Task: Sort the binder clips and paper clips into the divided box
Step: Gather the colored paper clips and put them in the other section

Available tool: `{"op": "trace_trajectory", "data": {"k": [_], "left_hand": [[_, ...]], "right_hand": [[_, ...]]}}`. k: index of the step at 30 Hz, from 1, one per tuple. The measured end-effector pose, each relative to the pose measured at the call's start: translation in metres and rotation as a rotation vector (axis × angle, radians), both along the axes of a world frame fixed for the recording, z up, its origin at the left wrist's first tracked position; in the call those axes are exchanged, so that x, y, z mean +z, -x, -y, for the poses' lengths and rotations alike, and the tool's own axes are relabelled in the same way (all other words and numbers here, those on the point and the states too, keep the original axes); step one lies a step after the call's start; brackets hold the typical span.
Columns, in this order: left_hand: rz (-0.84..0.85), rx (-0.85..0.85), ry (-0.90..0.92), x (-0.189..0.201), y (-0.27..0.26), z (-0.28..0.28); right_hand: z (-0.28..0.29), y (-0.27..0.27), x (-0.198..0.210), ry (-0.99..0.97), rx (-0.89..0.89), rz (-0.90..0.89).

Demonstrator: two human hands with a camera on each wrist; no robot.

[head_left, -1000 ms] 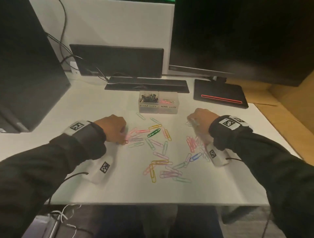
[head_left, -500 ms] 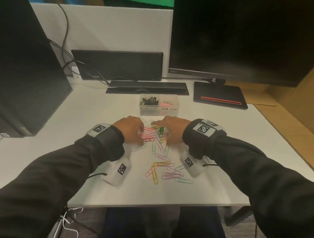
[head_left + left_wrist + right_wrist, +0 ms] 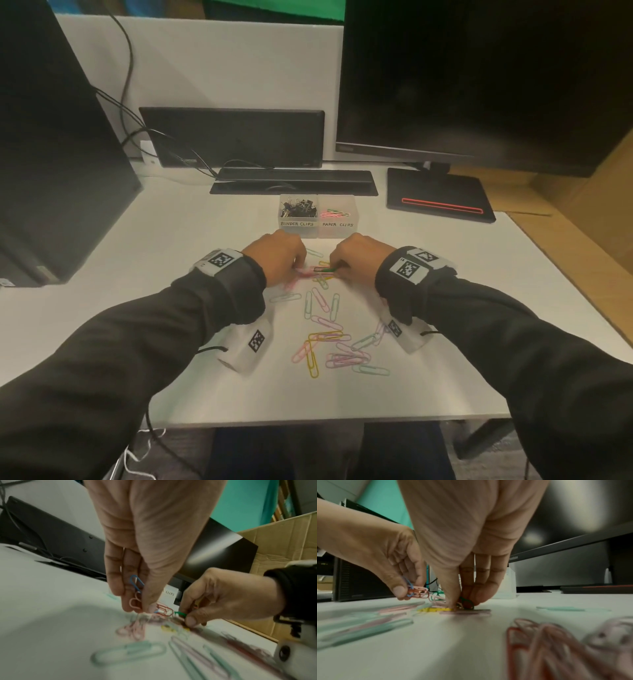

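Both hands are working close together on the white tabletop (image 3: 191, 240), just in front of the divided box (image 3: 318, 216). The left hand (image 3: 277, 255) is pinching a small bunch of paper clips (image 3: 137, 596), blue, pink and red, between thumb and fingers, with its fingertips (image 3: 126, 607) reaching down almost to the surface. The right hand (image 3: 356, 257) is pinching a green paper clip (image 3: 180, 614) between thumb and fingers, low over a few yellow and pink clips lying flat beneath it. The 2 hands are sitting nearly knuckle to knuckle, not touching.

The box is standing upright behind the hands, with 2 compartments: the left one, labelled BINDER CLIPS, is holding black binder clips (image 3: 297, 207); the right one, labelled PAPER CLIPS, is holding a few pink and green clips (image 3: 334, 214).

More loose paper clips (image 3: 329, 339) in mint, pink, lilac and yellow are lying scattered on the tabletop nearer the person, between the 2 forearms. A black keyboard (image 3: 294, 183) is lying behind the box, and a monitor (image 3: 479, 75) is standing at the right rear.
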State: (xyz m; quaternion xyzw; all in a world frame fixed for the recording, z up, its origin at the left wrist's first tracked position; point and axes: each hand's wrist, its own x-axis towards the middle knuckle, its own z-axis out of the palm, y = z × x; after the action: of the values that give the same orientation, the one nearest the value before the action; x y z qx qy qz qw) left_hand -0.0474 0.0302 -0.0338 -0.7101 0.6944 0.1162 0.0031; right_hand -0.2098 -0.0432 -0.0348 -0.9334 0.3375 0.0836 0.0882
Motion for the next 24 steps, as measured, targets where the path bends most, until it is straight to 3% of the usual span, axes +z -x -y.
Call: {"op": "trace_trajectory", "data": {"k": [6,10,14,19,24], "left_hand": [[-0.102,-0.012,0.108,0.038,-0.002,0.010],[-0.141,0.009,0.211,0.059,0.002,0.048],[-0.100,0.078,0.249,0.060,0.019,0.095],[-0.019,0.111,0.105,0.038,0.030,0.123],[-0.040,0.088,0.277,0.045,0.014,0.102]], "right_hand": [[0.002,0.013,0.006,-0.012,-0.078,0.142],[0.012,0.025,0.010,0.003,-0.148,0.237],[0.026,0.035,0.015,0.058,-0.232,0.253],[0.047,0.037,0.025,0.103,-0.353,0.318],[0.064,0.011,0.040,0.110,-0.405,0.392]]}}
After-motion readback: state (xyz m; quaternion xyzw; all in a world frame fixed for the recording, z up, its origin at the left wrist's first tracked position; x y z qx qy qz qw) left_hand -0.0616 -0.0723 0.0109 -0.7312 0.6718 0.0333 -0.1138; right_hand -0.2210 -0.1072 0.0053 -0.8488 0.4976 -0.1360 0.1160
